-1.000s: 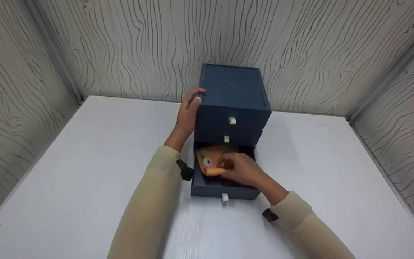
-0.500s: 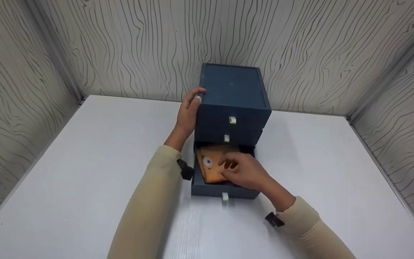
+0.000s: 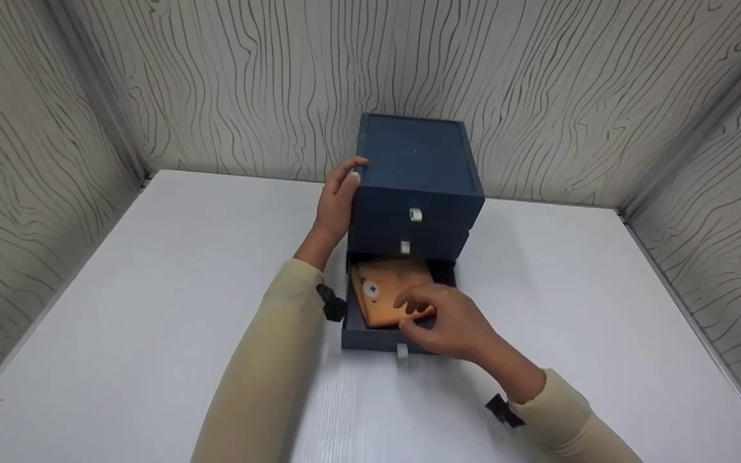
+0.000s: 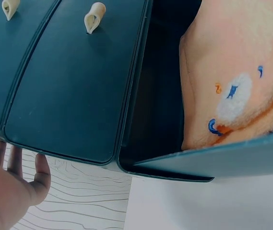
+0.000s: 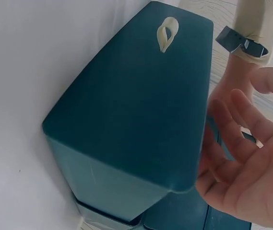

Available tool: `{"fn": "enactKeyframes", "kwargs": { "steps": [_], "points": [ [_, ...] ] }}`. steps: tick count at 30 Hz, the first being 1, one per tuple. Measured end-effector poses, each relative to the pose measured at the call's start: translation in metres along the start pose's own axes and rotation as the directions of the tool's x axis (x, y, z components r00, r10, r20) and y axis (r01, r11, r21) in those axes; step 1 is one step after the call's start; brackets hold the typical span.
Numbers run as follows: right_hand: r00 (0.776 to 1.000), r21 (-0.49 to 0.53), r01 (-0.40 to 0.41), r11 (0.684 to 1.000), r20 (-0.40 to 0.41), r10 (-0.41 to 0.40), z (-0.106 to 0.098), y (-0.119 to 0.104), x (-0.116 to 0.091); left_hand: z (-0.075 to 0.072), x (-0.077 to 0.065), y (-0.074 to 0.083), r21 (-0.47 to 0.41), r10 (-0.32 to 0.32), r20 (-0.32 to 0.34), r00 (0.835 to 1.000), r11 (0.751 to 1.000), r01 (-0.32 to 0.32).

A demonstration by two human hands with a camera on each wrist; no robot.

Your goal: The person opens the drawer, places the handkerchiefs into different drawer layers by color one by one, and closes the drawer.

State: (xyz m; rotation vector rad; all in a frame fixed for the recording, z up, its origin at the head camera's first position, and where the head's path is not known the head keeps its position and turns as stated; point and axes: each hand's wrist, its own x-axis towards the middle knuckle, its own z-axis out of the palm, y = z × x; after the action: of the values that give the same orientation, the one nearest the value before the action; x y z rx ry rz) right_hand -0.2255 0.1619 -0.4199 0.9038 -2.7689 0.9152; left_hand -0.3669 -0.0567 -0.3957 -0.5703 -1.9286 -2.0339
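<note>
A folded orange towel (image 3: 383,292) with a white oval patch lies in the pulled-out bottom drawer (image 3: 377,339) of a dark blue drawer cabinet (image 3: 419,154). In the left wrist view the towel (image 4: 242,86) shows a fuzzy pile and small blue and orange marks. My left hand (image 3: 337,202) rests against the cabinet's left side, fingertips at its top edge. Above the drawer's front right corner hovers my right hand (image 3: 451,321), fingers loosely bent, holding nothing. Seen in the right wrist view, the right hand (image 5: 251,158) is beside the drawer front (image 5: 131,96), thumb and fingers apart.
Two upper drawers are closed, each with a pale loop pull, such as the top pull (image 3: 415,215). The cabinet stands on a white table (image 3: 216,270) near a wood-grain patterned back wall (image 3: 248,83). Side panels with metal corner posts flank the table.
The right hand has let go of the towel's front edge, which now lies flat, and has drawn back toward the front right. The left hand stays in place.
</note>
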Motion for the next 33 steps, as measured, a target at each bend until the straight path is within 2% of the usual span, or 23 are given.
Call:
{"fn": "enactKeyframes", "kwargs": {
  "steps": [6,11,16,21,28,33],
  "points": [
    [0.997,-0.071,0.043,0.997,-0.058,-0.047,-0.001,-0.001,-0.009,0.000,-0.001,0.000,0.027,-0.019,-0.020,1.000,0.999,0.020],
    [0.996,-0.051,0.058,0.997,-0.057,-0.061,-0.001,-0.003,-0.016,0.000,0.000,-0.001,0.042,-0.007,-0.019,1.000,0.999,0.008],
    [0.996,-0.027,0.080,0.996,-0.025,-0.081,0.001,-0.006,-0.024,0.000,0.001,-0.003,0.045,0.020,-0.010,1.000,0.999,-0.019],
    [0.996,-0.016,0.087,0.996,0.027,-0.087,0.004,-0.007,-0.030,0.001,0.001,-0.002,0.034,-0.006,-0.029,1.000,0.999,0.007],
    [0.987,-0.031,0.045,0.999,0.155,-0.040,0.011,-0.007,-0.039,0.002,-0.001,-0.002,0.019,-0.025,-0.014,1.000,1.000,0.025],
    [0.979,-0.049,0.010,0.999,0.205,0.000,0.015,-0.006,-0.040,0.001,0.000,-0.001,0.008,-0.018,-0.019,1.000,1.000,0.018]
  ]
}}
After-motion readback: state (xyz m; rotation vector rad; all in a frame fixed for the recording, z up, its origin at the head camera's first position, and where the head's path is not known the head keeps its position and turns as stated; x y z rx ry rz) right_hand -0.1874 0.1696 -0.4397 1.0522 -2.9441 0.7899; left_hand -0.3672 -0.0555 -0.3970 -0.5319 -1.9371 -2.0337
